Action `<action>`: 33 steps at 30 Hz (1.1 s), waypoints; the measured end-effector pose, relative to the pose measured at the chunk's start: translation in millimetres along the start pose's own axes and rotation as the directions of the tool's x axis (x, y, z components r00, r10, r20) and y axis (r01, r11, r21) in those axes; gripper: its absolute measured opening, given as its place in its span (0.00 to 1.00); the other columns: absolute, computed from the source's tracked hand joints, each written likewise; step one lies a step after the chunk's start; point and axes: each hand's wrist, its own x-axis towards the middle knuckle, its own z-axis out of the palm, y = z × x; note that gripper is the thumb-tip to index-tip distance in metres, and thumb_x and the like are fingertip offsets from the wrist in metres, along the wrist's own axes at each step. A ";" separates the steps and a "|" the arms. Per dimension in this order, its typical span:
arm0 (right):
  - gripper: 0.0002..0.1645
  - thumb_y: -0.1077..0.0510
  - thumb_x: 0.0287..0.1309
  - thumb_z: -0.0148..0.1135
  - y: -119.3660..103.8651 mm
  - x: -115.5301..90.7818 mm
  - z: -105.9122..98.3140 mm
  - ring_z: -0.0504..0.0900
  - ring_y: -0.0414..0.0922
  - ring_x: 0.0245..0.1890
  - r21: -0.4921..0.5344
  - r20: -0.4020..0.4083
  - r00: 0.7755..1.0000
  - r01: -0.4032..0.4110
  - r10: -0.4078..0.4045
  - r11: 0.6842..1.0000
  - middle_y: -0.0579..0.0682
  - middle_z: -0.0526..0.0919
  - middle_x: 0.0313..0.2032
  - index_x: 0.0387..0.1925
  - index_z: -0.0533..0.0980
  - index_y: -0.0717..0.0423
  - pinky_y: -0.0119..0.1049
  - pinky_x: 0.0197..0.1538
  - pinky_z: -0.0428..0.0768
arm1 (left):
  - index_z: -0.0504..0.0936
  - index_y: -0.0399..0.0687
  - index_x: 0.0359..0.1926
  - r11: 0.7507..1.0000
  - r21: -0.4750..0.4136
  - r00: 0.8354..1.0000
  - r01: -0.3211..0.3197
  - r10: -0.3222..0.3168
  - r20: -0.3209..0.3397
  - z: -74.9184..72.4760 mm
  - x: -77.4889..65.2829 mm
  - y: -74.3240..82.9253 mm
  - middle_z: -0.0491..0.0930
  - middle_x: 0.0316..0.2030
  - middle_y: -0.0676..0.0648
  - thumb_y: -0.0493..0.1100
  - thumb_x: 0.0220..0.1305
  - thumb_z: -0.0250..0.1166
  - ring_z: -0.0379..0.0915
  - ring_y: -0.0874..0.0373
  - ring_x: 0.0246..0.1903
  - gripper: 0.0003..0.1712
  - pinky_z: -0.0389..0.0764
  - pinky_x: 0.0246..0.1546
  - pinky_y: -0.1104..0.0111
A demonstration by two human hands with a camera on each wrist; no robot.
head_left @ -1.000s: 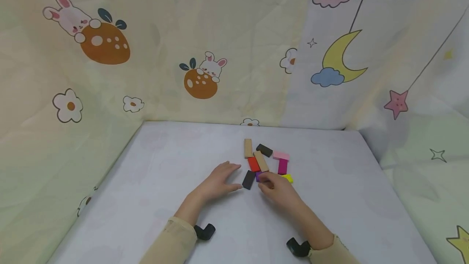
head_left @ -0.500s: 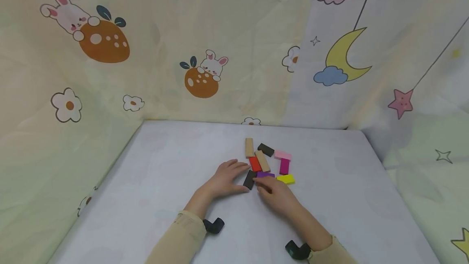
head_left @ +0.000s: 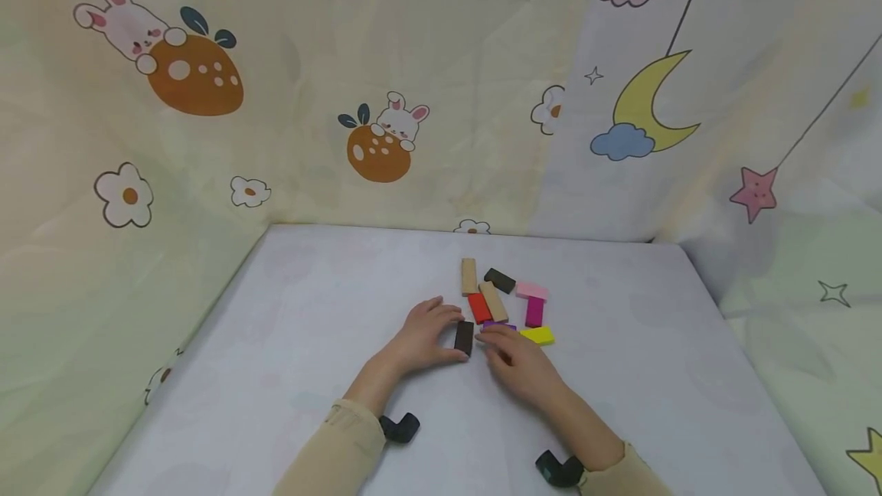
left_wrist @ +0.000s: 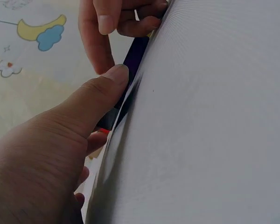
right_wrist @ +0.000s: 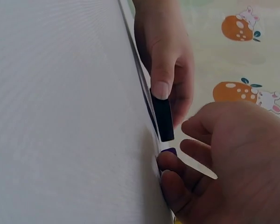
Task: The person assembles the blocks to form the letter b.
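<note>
The near dark block [head_left: 465, 337] has just turned to point more squarely at the far edge of the table [head_left: 317, 289], and its end has come away from the purple block [head_left: 510, 327], so it now lies on its own, just apart from the group. The left hand [head_left: 422, 337] spans it, thumb at the near end, fingers at the far end. The right hand [head_left: 518, 358] has loosely bent fingers over the purple block; whether they grip it I cannot tell.
</note>
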 end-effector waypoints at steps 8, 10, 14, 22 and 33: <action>0.22 0.52 0.65 0.61 1.7 -0.5 1.3 0.72 0.45 0.67 -0.056 0.036 0.997 0.070 -0.068 0.996 0.39 0.73 0.66 0.60 0.78 0.38 0.49 0.66 0.76 | 0.74 0.57 0.60 0.998 -0.049 0.999 0.031 -0.031 -0.010 -5.6 -17.8 -0.7 0.73 0.64 0.54 0.70 0.51 0.69 0.52 0.47 0.74 0.40 0.50 0.77 0.50; 0.20 0.52 0.64 0.62 1.3 0.2 2.1 0.73 0.45 0.66 -0.055 0.025 0.999 0.044 -0.043 0.998 0.40 0.74 0.65 0.58 0.79 0.40 0.48 0.65 0.77 | 0.74 0.57 0.60 0.998 -0.050 0.999 0.035 -0.035 -0.002 -6.3 -22.0 -0.8 0.73 0.63 0.55 0.70 0.51 0.70 0.53 0.47 0.74 0.40 0.51 0.77 0.50; 0.16 0.52 0.63 0.63 2.8 2.3 3.0 0.74 0.44 0.64 -0.056 -0.002 1.000 0.000 0.000 0.998 0.40 0.76 0.62 0.53 0.82 0.40 0.47 0.63 0.78 | 0.74 0.58 0.60 0.997 -0.063 0.999 0.044 -0.043 0.006 -6.7 -29.0 -1.5 0.73 0.63 0.55 0.70 0.50 0.70 0.53 0.48 0.74 0.40 0.51 0.77 0.51; 0.09 0.55 0.63 0.63 12.9 6.4 0.5 0.77 0.44 0.57 -0.054 -0.067 0.998 -0.016 0.013 0.998 0.41 0.79 0.54 0.43 0.83 0.40 0.46 0.61 0.80 | 0.73 0.58 0.63 0.996 -0.083 0.999 0.042 -0.043 -0.012 -4.1 -36.1 -1.9 0.73 0.64 0.55 0.72 0.51 0.69 0.56 0.52 0.73 0.43 0.53 0.77 0.54; 0.16 0.53 0.63 0.62 9.2 6.9 -0.7 0.76 0.46 0.62 -0.025 -0.066 0.998 -0.009 0.008 1.000 0.40 0.76 0.61 0.52 0.82 0.39 0.48 0.61 0.80 | 0.73 0.57 0.64 1.000 -0.016 0.999 0.009 -0.010 -0.045 -0.6 -37.5 -4.5 0.72 0.65 0.55 0.74 0.52 0.66 0.58 0.52 0.72 0.44 0.55 0.76 0.54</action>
